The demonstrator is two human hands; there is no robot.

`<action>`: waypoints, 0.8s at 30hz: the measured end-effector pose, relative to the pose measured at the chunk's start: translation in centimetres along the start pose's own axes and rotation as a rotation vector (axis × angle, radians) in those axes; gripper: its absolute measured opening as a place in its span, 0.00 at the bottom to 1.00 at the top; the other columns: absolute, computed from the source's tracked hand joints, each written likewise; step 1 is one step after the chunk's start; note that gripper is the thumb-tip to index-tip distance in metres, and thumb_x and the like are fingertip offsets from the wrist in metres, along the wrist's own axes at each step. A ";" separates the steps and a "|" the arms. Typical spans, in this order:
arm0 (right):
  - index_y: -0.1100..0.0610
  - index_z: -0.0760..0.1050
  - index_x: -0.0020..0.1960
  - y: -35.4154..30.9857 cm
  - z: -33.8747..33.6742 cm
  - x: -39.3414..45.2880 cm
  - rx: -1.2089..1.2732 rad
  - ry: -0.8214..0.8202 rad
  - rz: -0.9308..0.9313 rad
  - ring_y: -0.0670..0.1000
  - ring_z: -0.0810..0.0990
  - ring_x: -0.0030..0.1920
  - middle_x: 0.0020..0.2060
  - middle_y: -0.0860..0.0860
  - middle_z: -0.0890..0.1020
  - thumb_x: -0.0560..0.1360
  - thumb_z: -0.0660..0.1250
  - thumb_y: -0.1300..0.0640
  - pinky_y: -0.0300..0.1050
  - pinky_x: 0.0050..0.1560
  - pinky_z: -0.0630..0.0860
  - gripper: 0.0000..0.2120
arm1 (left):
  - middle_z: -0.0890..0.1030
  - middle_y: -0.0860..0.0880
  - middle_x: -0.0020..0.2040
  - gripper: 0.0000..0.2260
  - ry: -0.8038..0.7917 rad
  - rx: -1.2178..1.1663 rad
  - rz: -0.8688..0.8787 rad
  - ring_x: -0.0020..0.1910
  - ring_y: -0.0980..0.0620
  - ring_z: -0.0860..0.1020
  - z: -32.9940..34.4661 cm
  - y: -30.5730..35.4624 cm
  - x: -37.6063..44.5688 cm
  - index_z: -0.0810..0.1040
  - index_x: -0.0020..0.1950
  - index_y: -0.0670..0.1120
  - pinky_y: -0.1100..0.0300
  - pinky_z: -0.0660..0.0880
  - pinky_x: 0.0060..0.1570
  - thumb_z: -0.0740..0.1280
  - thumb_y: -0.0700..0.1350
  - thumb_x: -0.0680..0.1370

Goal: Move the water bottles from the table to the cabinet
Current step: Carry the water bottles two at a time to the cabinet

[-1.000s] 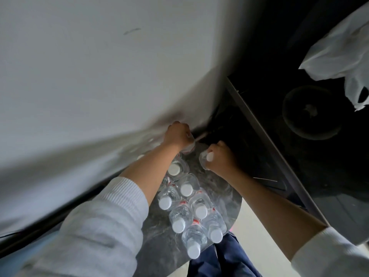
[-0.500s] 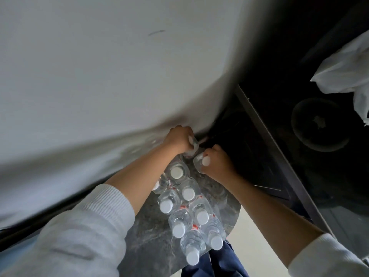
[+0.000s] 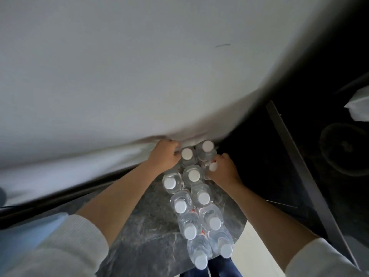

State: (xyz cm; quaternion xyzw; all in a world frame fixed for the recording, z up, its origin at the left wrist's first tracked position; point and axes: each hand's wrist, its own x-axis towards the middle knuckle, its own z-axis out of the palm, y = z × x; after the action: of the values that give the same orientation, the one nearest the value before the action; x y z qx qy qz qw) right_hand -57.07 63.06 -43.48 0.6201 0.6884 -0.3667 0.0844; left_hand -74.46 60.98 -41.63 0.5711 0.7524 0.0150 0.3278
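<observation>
Several clear water bottles with white caps (image 3: 193, 175) stand in two rows on a round dark marble table (image 3: 151, 232). My left hand (image 3: 163, 156) curls around the far-left bottle (image 3: 187, 153) at the end of the rows, close under the white wall. My right hand (image 3: 224, 170) grips a tilted bottle (image 3: 213, 166) at the far right, by its neck. Another bottle (image 3: 206, 146) stands between the two hands at the very back. The dark cabinet (image 3: 299, 166) opens to the right of the table.
A white wall (image 3: 139, 66) fills the upper left. Inside the dark cabinet lie a round dark object (image 3: 343, 148) and a white plastic bag (image 3: 357, 104). Pale floor (image 3: 259, 246) shows beside the table, and dark blue trousers (image 3: 221, 266) below it.
The view has swung, so the cabinet has slid to the right. Both hands stay at the far end of the rows, and two more caps now show between them.
</observation>
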 end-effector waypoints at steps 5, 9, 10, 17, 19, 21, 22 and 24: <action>0.62 0.75 0.56 -0.2 0.0 -0.1 -0.002 -0.006 0.022 0.63 0.76 0.55 0.59 0.62 0.72 0.70 0.70 0.58 0.50 0.57 0.73 0.16 | 0.81 0.41 0.57 0.12 0.051 -0.095 0.014 0.56 0.43 0.79 0.2 -1.2 -1.8 0.81 0.57 0.38 0.59 0.71 0.57 0.63 0.36 0.75; 0.64 0.71 0.62 -0.5 -0.8 -0.8 -0.081 -0.061 -0.031 0.63 0.74 0.60 0.62 0.63 0.70 0.71 0.69 0.58 0.46 0.59 0.71 0.21 | 0.80 0.42 0.58 0.13 0.095 -0.115 -0.040 0.59 0.45 0.76 -0.3 -1.2 -3.6 0.80 0.59 0.40 0.60 0.69 0.59 0.61 0.37 0.77; 0.63 0.70 0.63 -0.7 -1.1 -1.2 -0.126 -0.072 -0.053 0.63 0.74 0.61 0.63 0.63 0.70 0.72 0.68 0.57 0.47 0.59 0.71 0.22 | 0.79 0.43 0.59 0.13 0.107 -0.111 -0.066 0.60 0.46 0.76 -0.4 -1.1 -4.4 0.79 0.60 0.40 0.60 0.68 0.59 0.61 0.37 0.77; 0.61 0.69 0.64 -2.8 -3.1 -4.9 -0.471 -0.014 -0.332 0.59 0.71 0.63 0.63 0.60 0.71 0.78 0.57 0.57 0.50 0.61 0.70 0.16 | 0.78 0.43 0.60 0.14 0.221 -0.143 -0.294 0.62 0.45 0.74 -0.2 -0.9 -11.4 0.78 0.60 0.40 0.53 0.73 0.61 0.58 0.38 0.78; 0.60 0.69 0.63 -3.8 -3.1 -6.3 -0.556 -0.013 -0.479 0.58 0.70 0.63 0.63 0.58 0.72 0.78 0.56 0.57 0.49 0.61 0.70 0.15 | 0.77 0.43 0.61 0.14 0.255 -0.142 -0.374 0.63 0.45 0.73 0.2 -0.8 -14.4 0.78 0.61 0.41 0.52 0.72 0.62 0.58 0.39 0.78; 0.59 0.68 0.65 -5.0 -2.7 -8.0 -0.705 0.002 -0.660 0.57 0.70 0.64 0.63 0.57 0.72 0.78 0.56 0.58 0.48 0.62 0.69 0.17 | 0.77 0.43 0.60 0.13 0.283 -0.142 -0.440 0.62 0.44 0.73 0.6 -0.8 -17.4 0.78 0.58 0.40 0.51 0.73 0.61 0.58 0.39 0.78; 0.59 0.68 0.65 -5.9 -2.4 -9.3 -0.751 0.006 -0.753 0.57 0.70 0.64 0.63 0.57 0.73 0.78 0.56 0.58 0.48 0.62 0.68 0.17 | 0.77 0.44 0.58 0.12 0.298 -0.138 -0.484 0.62 0.45 0.73 0.9 -0.9 -19.4 0.79 0.55 0.41 0.51 0.74 0.60 0.58 0.39 0.78; 0.60 0.70 0.64 -7.7 -1.4 -11.5 -0.779 -0.004 -0.897 0.57 0.71 0.64 0.61 0.57 0.75 0.77 0.57 0.58 0.48 0.64 0.65 0.17 | 0.76 0.45 0.55 0.10 0.337 -0.126 -0.558 0.61 0.45 0.74 1.4 -1.2 -23.1 0.79 0.51 0.43 0.53 0.75 0.58 0.58 0.39 0.77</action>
State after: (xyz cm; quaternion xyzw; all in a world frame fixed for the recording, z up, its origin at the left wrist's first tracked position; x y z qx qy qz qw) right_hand -61.17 55.10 -32.85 0.1915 0.9669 -0.0882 0.1436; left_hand -71.73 40.00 -32.19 0.3109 0.9212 0.0653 0.2246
